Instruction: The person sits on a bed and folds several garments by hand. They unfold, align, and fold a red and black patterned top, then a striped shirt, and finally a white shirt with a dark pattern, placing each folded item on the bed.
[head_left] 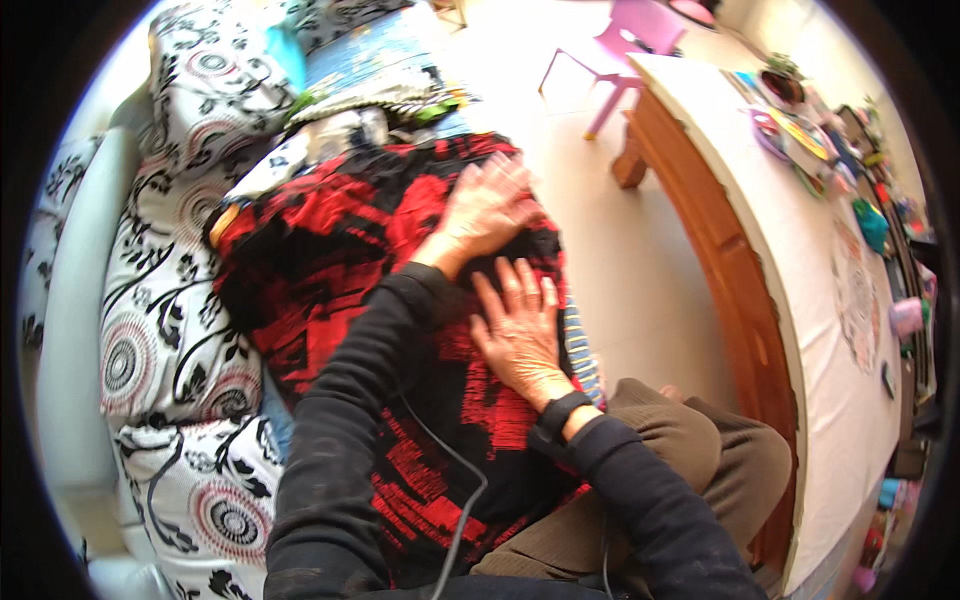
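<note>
A red and black patterned garment (330, 250) lies spread out in front of me, with creases at its far left part. My left hand (485, 208) rests flat near the garment's far right edge, fingers stretched and slightly blurred. Closer to me, my right hand (522, 335) lies palm down on the same cloth with its fingers spread, a dark band around the wrist. Neither hand grips anything. A striped blue and yellow cloth (580, 345) shows from under the right edge. The garment's near end runs under my left forearm and beside my lap.
Black-and-white patterned cushions (215, 490) line the pale sofa (85, 300) on the left. More folded clothes (350, 125) lie beyond the garment. A wooden table with a white cover (760, 190) stands to the right, cluttered along its far side. A pink chair (620, 50) stands farther back.
</note>
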